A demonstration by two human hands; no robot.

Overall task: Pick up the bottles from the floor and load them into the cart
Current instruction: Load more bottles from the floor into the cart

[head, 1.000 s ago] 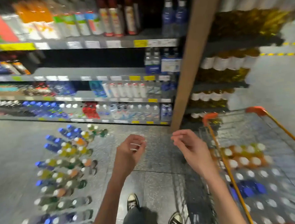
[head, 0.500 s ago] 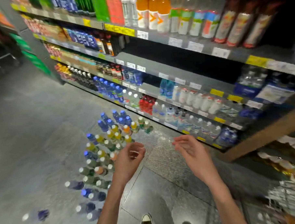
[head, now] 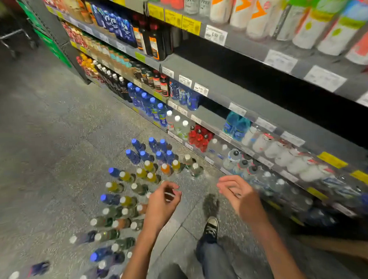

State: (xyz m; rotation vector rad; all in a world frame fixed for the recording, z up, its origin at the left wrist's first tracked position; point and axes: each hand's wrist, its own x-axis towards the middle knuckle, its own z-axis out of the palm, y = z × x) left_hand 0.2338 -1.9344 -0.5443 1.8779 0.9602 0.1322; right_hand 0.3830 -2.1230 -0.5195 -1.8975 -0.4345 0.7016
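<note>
Clearly much is left: the bottles (head: 126, 196) stand in rows on the floor (head: 41, 135) beside the shelf (head: 251, 107), none lifted. Left hand (head: 162, 203) and right hand (head: 237, 195) hover above them, fingers loosely curled, holding nothing. No cart shows; the nearest bottles are blurred.

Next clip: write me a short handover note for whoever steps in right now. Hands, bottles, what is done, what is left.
Left hand: loosely curled, holds nothing, above the bottles.
Right hand: loosely curled, holds nothing, in front of the shelf.
Bottles: many standing in rows on the floor, blue caps at the far end.
Cart: not in view.
Done: cannot tell from this view.
Left: pick up the floor bottles and load them.
</note>
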